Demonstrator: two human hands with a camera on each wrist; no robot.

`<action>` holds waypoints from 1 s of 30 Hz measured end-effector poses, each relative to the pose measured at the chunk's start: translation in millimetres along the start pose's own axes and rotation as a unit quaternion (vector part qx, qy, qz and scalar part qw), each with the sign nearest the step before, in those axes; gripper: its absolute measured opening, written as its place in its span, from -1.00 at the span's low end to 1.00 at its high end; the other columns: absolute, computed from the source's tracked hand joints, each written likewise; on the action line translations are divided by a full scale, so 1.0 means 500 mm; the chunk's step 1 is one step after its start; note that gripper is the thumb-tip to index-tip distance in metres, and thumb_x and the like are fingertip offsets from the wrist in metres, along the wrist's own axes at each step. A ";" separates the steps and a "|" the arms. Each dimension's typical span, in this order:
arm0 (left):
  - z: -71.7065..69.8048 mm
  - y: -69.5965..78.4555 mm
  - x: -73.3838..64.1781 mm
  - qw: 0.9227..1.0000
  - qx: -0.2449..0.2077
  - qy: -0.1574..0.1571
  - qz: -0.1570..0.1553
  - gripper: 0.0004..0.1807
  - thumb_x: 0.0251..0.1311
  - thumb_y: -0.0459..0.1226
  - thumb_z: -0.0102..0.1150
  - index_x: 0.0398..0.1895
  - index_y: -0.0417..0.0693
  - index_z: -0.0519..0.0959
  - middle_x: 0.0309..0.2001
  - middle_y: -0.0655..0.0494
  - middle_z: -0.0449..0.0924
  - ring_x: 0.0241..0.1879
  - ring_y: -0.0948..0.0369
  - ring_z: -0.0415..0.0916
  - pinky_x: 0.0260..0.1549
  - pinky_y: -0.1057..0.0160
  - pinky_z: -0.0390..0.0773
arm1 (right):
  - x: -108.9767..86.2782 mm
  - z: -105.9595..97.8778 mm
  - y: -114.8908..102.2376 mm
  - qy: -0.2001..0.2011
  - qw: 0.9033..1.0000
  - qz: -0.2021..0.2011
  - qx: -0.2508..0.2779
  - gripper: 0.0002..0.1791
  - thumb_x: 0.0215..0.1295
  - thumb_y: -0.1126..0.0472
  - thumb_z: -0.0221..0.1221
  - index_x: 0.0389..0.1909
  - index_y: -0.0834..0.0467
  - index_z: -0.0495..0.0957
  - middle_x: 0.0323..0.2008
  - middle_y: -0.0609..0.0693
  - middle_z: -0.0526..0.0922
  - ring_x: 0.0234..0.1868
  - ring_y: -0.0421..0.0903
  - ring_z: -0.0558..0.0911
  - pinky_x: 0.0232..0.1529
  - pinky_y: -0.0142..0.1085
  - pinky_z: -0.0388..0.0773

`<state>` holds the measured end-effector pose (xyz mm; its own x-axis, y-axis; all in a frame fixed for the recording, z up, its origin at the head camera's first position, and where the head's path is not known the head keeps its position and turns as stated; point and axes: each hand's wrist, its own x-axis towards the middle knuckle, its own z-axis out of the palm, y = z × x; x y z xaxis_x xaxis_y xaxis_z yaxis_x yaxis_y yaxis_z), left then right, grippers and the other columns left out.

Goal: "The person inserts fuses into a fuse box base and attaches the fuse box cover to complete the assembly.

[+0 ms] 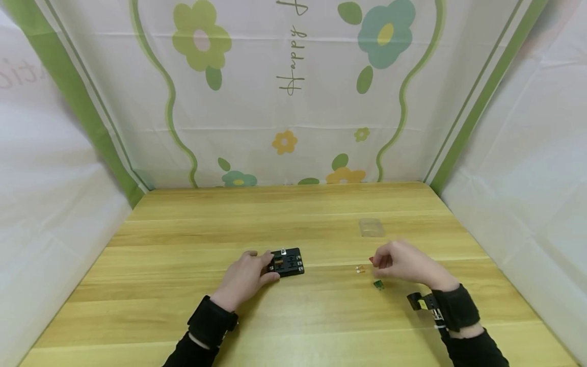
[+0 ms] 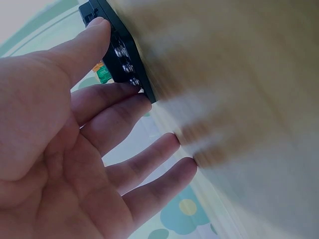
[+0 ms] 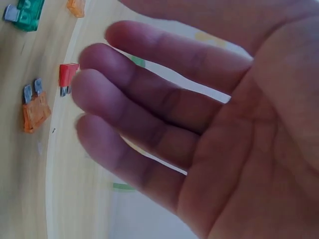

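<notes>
My left hand (image 1: pixel 245 278) grips the near left corner of a black fuse block (image 1: pixel 293 267), thumb on one side and fingers on the other. The left wrist view shows metal terminals along the edge of the block, with a green fuse (image 2: pixel 103 74) and a bit of orange on it. At the right, my right hand (image 1: pixel 405 262) hovers over the table with fingers bent loosely and nothing visible in them. Just beyond its fingertips is a red blade fuse (image 3: pixel 67 74). An orange blade fuse (image 3: pixel 36 113) and a green blade fuse (image 1: pixel 378 285) lie close by.
A clear plastic cover (image 1: pixel 371 228) lies farther back on the wooden table (image 1: pixel 192 214). Another orange piece (image 3: pixel 76 7) shows at the top of the right wrist view. Printed fabric walls (image 1: pixel 247 102) stand at the back and both sides.
</notes>
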<state>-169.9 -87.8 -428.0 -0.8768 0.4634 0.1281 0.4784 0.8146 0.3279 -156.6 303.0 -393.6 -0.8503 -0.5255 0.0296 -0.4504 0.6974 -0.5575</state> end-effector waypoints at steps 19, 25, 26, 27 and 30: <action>-0.004 0.004 -0.003 1.000 -0.003 -0.002 0.004 -0.38 0.23 0.00 0.29 0.25 -0.19 0.53 0.08 -0.30 0.55 0.14 -0.27 0.42 -0.05 -0.22 0.49 | 0.003 0.007 0.017 -0.033 0.999 0.017 0.007 -0.77 -0.04 0.27 0.52 -0.38 0.11 0.67 -0.40 -0.12 0.63 -0.44 -0.24 0.54 -0.39 -0.33 0.53; -0.004 0.001 0.000 1.000 -0.004 -0.005 -0.004 -0.36 0.24 0.03 0.27 0.28 -0.17 0.51 0.13 -0.28 0.53 0.17 -0.26 0.40 -0.02 -0.22 0.47 | 0.005 0.012 0.022 -0.042 0.999 0.018 0.018 -0.79 -0.04 0.30 0.51 -0.38 0.10 0.67 -0.40 -0.13 0.63 -0.43 -0.23 0.56 -0.37 -0.31 0.55; -0.004 0.001 0.001 1.000 -0.005 -0.005 -0.004 -0.35 0.24 0.03 0.27 0.28 -0.18 0.51 0.14 -0.28 0.52 0.17 -0.26 0.39 -0.01 -0.23 0.47 | 0.005 0.013 0.022 -0.043 0.999 0.018 0.020 -0.79 -0.04 0.30 0.50 -0.38 0.10 0.67 -0.40 -0.13 0.63 -0.43 -0.23 0.56 -0.37 -0.32 0.55; -0.004 0.000 0.000 1.000 -0.005 -0.006 -0.005 -0.35 0.24 0.03 0.27 0.28 -0.18 0.51 0.14 -0.27 0.52 0.17 -0.26 0.39 -0.01 -0.23 0.46 | 0.005 0.014 0.022 -0.044 0.999 0.018 0.020 -0.79 -0.03 0.30 0.50 -0.38 0.10 0.67 -0.40 -0.13 0.63 -0.43 -0.23 0.57 -0.38 -0.32 0.55; -0.004 -0.001 -0.001 1.000 -0.008 -0.009 -0.008 -0.35 0.24 0.03 0.27 0.28 -0.18 0.51 0.15 -0.27 0.51 0.18 -0.26 0.39 0.00 -0.23 0.45 | 0.006 0.017 0.023 -0.048 0.998 0.016 0.025 -0.79 -0.03 0.30 0.51 -0.39 0.10 0.68 -0.41 -0.13 0.63 -0.44 -0.23 0.56 -0.38 -0.32 0.54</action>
<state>-169.8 -89.0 -426.5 -0.8828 0.4577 0.1055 0.4642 0.8162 0.3440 -162.0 305.0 -406.9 -0.8327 -0.5497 -0.0664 -0.4080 0.6902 -0.5977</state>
